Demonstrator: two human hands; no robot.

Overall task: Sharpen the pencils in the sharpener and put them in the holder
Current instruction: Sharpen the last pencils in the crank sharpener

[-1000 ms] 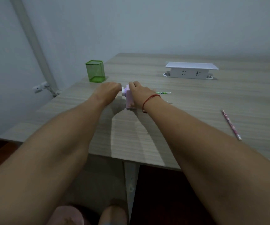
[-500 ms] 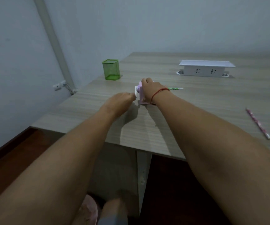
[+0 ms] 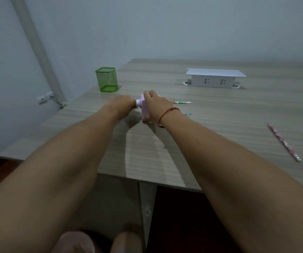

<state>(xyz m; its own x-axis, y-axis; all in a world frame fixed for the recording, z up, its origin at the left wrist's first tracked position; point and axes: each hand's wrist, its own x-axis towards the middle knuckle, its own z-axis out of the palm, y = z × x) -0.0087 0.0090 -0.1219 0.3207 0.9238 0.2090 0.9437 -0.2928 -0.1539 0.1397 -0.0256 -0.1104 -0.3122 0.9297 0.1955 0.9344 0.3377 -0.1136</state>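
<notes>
Table first: wood top, view has swung a bit since a second ago, things on it haven't moved. White socket box at the back, green holder back left, looks empty from here. Main change: my left hand dropped low and away from the sharpener half a second ago and is now back up against its left end. I read that as one turn of the crank, so sharpening is under way, not done. Left hand is closed around something at that end, probably the handle; handle itself hidden, so I can't tell for sure. Right hand is clamped over the sharpener top, pinning it to the table. Green pencil sticks out of the right side, lying level, tip inside. Pink pencil lies far right, well apart, untouched. Nothing in the holder yet, so two pencils still to go.
</notes>
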